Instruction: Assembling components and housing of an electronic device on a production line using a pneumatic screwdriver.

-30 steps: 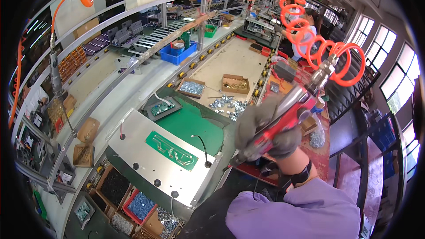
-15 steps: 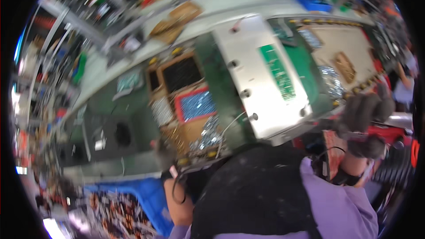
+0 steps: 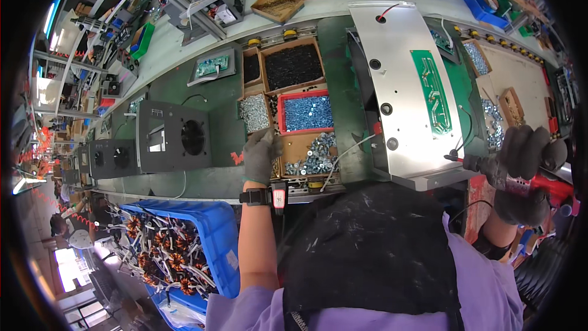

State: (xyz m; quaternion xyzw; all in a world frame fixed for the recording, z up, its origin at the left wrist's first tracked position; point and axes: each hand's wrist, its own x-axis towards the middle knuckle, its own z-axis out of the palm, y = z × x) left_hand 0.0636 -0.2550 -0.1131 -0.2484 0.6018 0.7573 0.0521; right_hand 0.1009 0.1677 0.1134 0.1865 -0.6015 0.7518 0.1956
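"What's largest?"

"The green tabletop [image 3: 226, 116]. Across it, from near its far edge to its near edge, lies a silver sheet-metal casing [image 3: 407, 104]."

"Anything readable?"

"Hardly. A blue plastic crate [image 3: 220, 233] of wire-wound coils sits beyond the tabletop's near edge, at left (its pale label [image 3: 232, 260] is too small to read)."

"And on the casing?"

"A long green circuit board [image 3: 431, 93], along the right edge of its top face. Left of the casing is a red-rimmed tray [image 3: 280, 112] of bluish screws."

"The hands?"

"The gloved right hand [image 3: 522, 171], forearm bent, is wrapped around a red power screwdriver [image 3: 545, 189], its bit pointing left at the casing's near right corner; I can't tell whether they touch. The gloved left hand [image 3: 262, 154] reaches straight over the tabletop's near edge, fingers bent toward the silver screws [image 3: 253, 110]; whether they pinch any, I can't tell."

"Its wrist?"

"A black wristband [image 3: 254, 196], and beside it a white, red-edged tag [image 3: 279, 198], illegible."
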